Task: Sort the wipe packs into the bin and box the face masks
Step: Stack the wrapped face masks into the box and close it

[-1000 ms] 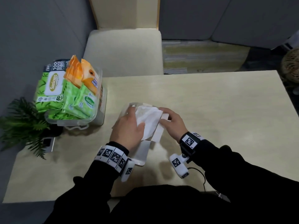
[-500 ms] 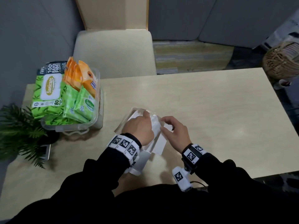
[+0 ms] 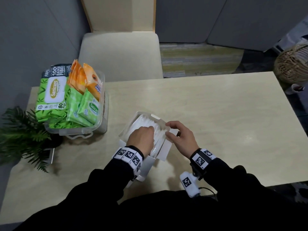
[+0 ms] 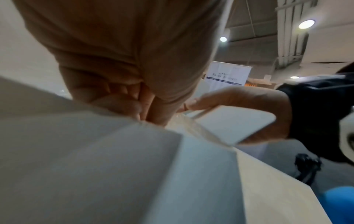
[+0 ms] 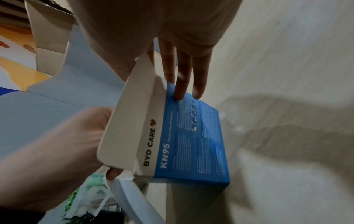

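An open mask box stands on the table in front of me, with a stack of white face masks inside. My left hand reaches into the box, fingers curled down on the masks; the left wrist view shows the curled fingers against white material. My right hand holds the box's right wall. In the right wrist view its fingers lie on the blue KN95 side and the thumb is behind the flap. Green and orange wipe packs fill the clear bin at the left.
A potted plant and a small flat device sit at the table's left edge. A cream chair stands behind the table. A wicker basket is off the far right corner.
My left hand has pushed the masks from on top of the box down into it. The right hand has shifted from the flap to the box's right wall.
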Available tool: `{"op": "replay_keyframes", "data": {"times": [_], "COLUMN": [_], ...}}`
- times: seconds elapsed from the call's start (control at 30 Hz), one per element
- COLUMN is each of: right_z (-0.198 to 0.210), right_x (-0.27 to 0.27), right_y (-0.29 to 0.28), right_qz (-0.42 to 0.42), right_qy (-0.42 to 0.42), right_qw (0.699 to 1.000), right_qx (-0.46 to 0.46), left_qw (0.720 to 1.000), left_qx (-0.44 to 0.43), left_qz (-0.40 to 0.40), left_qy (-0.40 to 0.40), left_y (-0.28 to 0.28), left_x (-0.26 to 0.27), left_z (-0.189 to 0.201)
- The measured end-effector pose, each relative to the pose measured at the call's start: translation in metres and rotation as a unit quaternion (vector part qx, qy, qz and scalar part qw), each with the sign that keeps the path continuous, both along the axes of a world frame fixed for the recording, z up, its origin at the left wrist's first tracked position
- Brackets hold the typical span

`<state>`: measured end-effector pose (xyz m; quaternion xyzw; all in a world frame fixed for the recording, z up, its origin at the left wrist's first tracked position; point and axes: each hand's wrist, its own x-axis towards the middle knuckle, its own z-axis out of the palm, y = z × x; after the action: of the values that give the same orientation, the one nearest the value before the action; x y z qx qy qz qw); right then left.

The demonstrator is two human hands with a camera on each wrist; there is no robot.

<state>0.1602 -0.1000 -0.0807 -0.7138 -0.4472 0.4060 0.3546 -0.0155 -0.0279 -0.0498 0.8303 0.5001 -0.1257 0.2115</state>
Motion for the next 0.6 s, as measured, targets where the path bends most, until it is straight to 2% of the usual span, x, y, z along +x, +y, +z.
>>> {"op": "replay_keyframes", "data": {"times": [0.07,0.13,0.17,0.23,0.3,0.33,0.4,0.47,0.5,0.53,0.6], "right_z": [0.003,0.006,0.008,0.013,0.019,0.02,0.024,0.032,0.039,0.047,0.058], "right_x": [0.002,0.006,0.008,0.012,0.014,0.016,0.018,0.02,0.021,0.021,0.017], "right_y": [0.001,0.0,-0.001,-0.003,-0.007,-0.009,-0.012,-0.015,-0.018,-0.022,-0.031], "right_qz": [0.009,0.022,0.026,0.032,0.028,0.022,-0.004,-0.035,-0.021,0.025,0.147], "right_qy": [-0.004,-0.015,-0.02,-0.034,-0.049,-0.059,-0.067,-0.043,-0.029,-0.012,0.09], "right_qw": [1.0,1.0,0.999,0.998,0.997,0.997,0.995,0.995,0.995,0.994,0.971], "right_qx": [-0.005,-0.016,-0.022,-0.035,-0.047,-0.051,-0.068,-0.079,-0.089,-0.11,-0.164], "left_qw": [0.999,0.99,0.981,0.963,0.944,0.937,0.942,0.953,0.95,0.945,0.948], "left_qx": [-0.022,-0.05,-0.038,0.044,0.129,0.137,0.073,-0.039,-0.087,-0.118,-0.137], "left_qz": [0.03,0.11,0.149,0.201,0.234,0.255,0.282,0.273,0.27,0.268,0.249], "left_qy": [-0.017,-0.077,-0.115,-0.175,-0.194,-0.198,-0.168,-0.127,-0.135,-0.145,-0.143], "left_y": [0.006,0.012,0.014,0.015,0.016,0.019,0.026,0.029,0.029,0.027,0.023], "left_x": [-0.003,-0.015,-0.024,-0.044,-0.061,-0.068,-0.076,-0.077,-0.074,-0.071,-0.064], "left_z": [0.003,0.015,0.022,0.039,0.053,0.054,0.046,0.029,0.021,0.014,0.005]}}
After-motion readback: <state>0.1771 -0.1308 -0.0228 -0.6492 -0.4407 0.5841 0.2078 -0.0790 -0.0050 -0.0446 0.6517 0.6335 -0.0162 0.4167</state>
